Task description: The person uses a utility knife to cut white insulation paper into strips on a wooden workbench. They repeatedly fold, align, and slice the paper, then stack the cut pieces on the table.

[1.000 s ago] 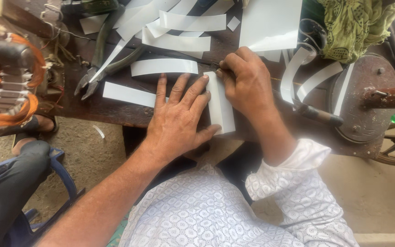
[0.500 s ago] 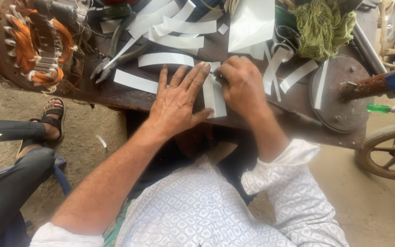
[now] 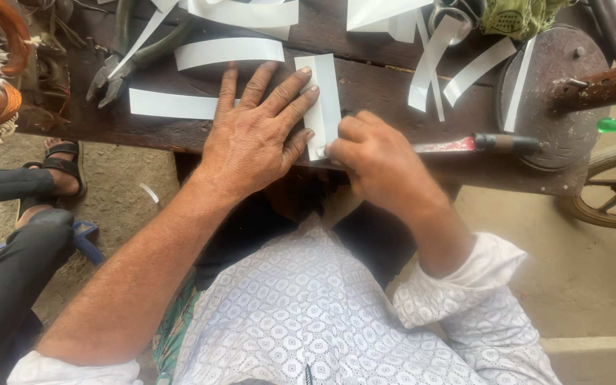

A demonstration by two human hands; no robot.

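Two hands work at the near edge of the dark wooden worktop (image 3: 365, 85). The left hand (image 3: 254, 139) lies flat with fingers spread, pressing down a white paper strip (image 3: 326, 100). The right hand (image 3: 372, 160) is curled into a loose fist, its fingertips pinching the strip's near end. Just beside it lies a red-bladed tool (image 3: 479, 145). Farther back lie more white strips (image 3: 229, 51) and pliers (image 3: 108, 75).

1 white rectangular paper strip (image 3: 326, 100) lies flat on the dark wooden desk (image 3: 379, 82), long axis running away from the person, near end at the desk's front edge.
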